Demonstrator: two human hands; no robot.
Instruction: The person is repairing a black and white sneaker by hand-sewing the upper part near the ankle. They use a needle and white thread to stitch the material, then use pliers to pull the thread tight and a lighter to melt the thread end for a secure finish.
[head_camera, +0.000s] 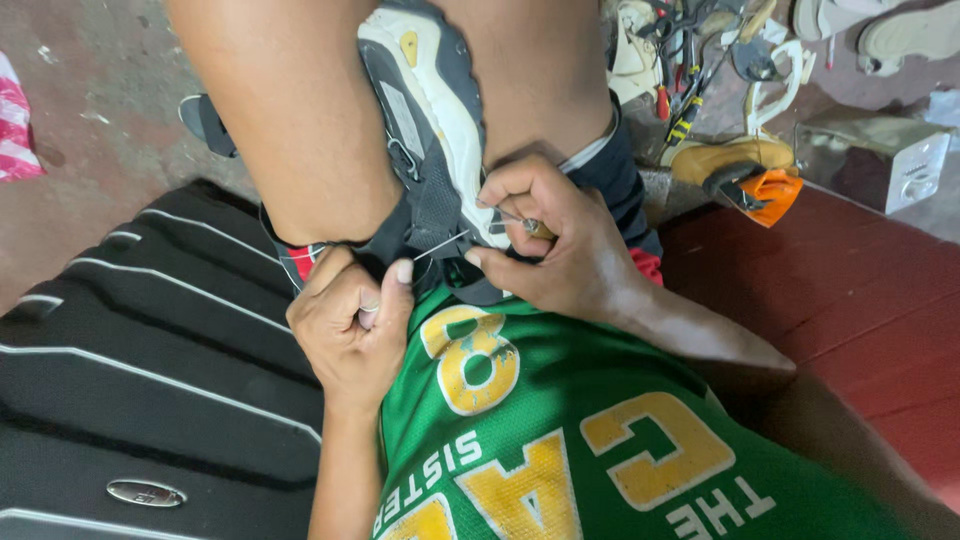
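Observation:
A black, grey and white sports shoe is clamped upside-ish between my knees, its heel end toward me. My right hand is closed around a wooden-handled awl, pressed against the shoe's white sole edge. My left hand is fisted just below the shoe's black mesh, pinching a thin pale thread that runs up to the shoe. I wear a green jersey with yellow and white print.
A black ribbed hard case lies at my left. A dark red bench surface is at my right. Beyond it lie several sandals, shoe parts and tools, an orange-lined shoe and a small metal box.

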